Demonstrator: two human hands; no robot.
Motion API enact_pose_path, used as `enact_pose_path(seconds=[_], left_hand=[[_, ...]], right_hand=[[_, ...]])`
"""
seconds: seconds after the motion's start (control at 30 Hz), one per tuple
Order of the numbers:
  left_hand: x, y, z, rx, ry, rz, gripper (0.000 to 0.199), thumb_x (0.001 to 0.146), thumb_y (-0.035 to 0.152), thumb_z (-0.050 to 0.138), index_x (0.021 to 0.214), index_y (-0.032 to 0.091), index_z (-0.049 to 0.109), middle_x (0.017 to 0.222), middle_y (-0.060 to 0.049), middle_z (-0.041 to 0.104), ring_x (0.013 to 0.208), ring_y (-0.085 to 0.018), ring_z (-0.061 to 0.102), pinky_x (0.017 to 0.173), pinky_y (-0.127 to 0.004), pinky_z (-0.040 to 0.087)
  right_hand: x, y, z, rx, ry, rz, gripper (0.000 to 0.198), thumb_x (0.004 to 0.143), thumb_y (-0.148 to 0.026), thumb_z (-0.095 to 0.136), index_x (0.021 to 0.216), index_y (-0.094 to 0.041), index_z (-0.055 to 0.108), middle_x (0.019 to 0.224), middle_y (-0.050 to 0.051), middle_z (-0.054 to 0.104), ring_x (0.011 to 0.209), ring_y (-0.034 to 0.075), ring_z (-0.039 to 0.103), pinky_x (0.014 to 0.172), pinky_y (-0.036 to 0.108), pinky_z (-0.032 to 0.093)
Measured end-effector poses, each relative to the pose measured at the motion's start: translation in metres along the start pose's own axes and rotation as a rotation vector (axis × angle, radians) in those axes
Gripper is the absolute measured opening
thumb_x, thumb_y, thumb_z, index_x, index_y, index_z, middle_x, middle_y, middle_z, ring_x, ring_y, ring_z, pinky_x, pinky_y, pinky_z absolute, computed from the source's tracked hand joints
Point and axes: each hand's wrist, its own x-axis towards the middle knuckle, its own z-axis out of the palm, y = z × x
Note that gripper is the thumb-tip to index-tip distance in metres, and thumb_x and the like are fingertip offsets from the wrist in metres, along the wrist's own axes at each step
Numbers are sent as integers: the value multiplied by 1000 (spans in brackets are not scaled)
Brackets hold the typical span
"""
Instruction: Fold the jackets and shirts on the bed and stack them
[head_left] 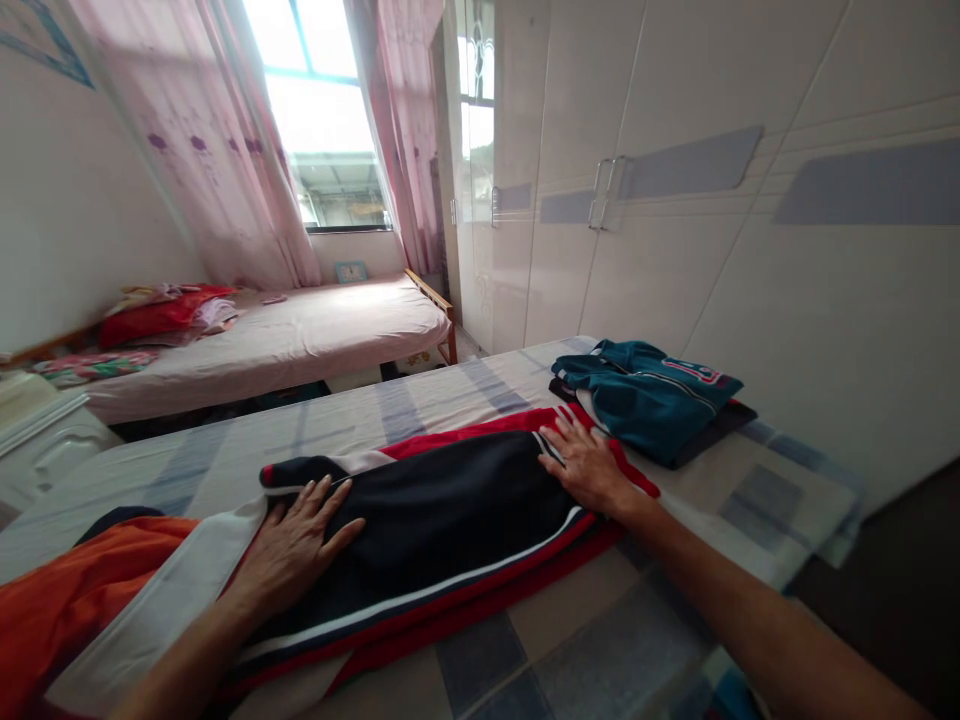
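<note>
A dark navy garment (450,510) with red and white edging, likely a track jacket, lies partly folded on the bed. My left hand (296,545) rests flat on its left end, fingers spread. At the other end my right hand (585,465) presses down on the cloth near a white-striped cuff, fingers also spread. Red fabric (487,430) of the same bundle shows along the far edge. Just beyond my right hand sits a folded teal zip jacket (652,390) with a red-and-white letter, on top of darker clothing.
An orange garment (97,570) lies at the left on the checked bedsheet (757,500). Behind stands a second bed (322,330) with red cloth (172,315) piled on it. Tall white wardrobe doors (675,260) line the right side. A white cabinet (60,440) is at far left.
</note>
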Motion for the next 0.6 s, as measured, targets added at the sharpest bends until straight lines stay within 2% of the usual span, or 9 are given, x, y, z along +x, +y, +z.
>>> enact_pose_path(seconds=[0.07, 0.13, 0.27, 0.33, 0.4, 0.47, 0.53, 0.6], left_hand=[[-2, -6, 12, 15, -122, -42, 58, 88, 45, 36, 139, 20, 41, 148, -12, 34, 138, -33, 26, 103, -53, 29], [-5, -8, 17, 30, -158, -33, 56, 88, 42, 34, 140, 22, 40, 150, -10, 30, 140, -31, 21, 105, -53, 27], [-4, -6, 16, -3, -143, -53, 59, 88, 44, 33, 140, 19, 40, 150, -12, 31, 139, -31, 22, 106, -52, 26], [-2, -9, 12, -36, -141, -35, 58, 87, 45, 34, 137, 19, 44, 148, -12, 35, 139, -31, 25, 105, -52, 28], [-3, -16, 5, -87, -76, 8, 53, 87, 44, 33, 132, 22, 51, 145, -9, 41, 136, -29, 31, 104, -47, 33], [-10, -28, -7, -127, 44, -1, 53, 88, 44, 31, 131, 22, 51, 143, -8, 45, 134, -26, 36, 102, -41, 37], [-24, -41, -23, -109, 158, -121, 57, 88, 46, 32, 133, 16, 47, 140, -12, 47, 130, -26, 41, 102, -39, 38], [-45, -52, -40, -40, 198, -267, 59, 86, 46, 35, 131, 9, 49, 134, -17, 51, 125, -29, 46, 103, -40, 36]], right_hand=[[0, 6, 15, 15, -131, 83, 61, 90, -52, 33, 138, -16, 43, 147, 14, 35, 136, 30, 27, 106, 48, 26], [0, 11, 24, 42, -162, 115, 64, 90, -54, 32, 139, -14, 41, 148, 14, 34, 138, 30, 25, 107, 48, 24], [-1, 20, 22, 199, -96, 80, 63, 90, -55, 29, 137, -15, 45, 146, 13, 37, 138, 27, 27, 109, 46, 23], [-4, 27, 13, 341, 11, 58, 61, 92, -52, 25, 132, -13, 49, 142, 14, 44, 134, 23, 33, 110, 41, 25], [-11, 35, 1, 457, 169, 90, 58, 92, -49, 23, 126, -13, 53, 134, 14, 52, 127, 21, 44, 108, 37, 30], [-22, 42, -12, 506, 302, 165, 53, 91, -47, 25, 120, -14, 56, 125, 14, 58, 116, 22, 53, 104, 37, 36], [-33, 45, -23, 501, 356, 222, 50, 89, -46, 29, 115, -16, 57, 120, 13, 60, 110, 24, 56, 100, 40, 39], [-41, 46, -28, 474, 357, 242, 49, 88, -47, 31, 115, -17, 57, 120, 12, 60, 110, 26, 57, 99, 43, 40]])
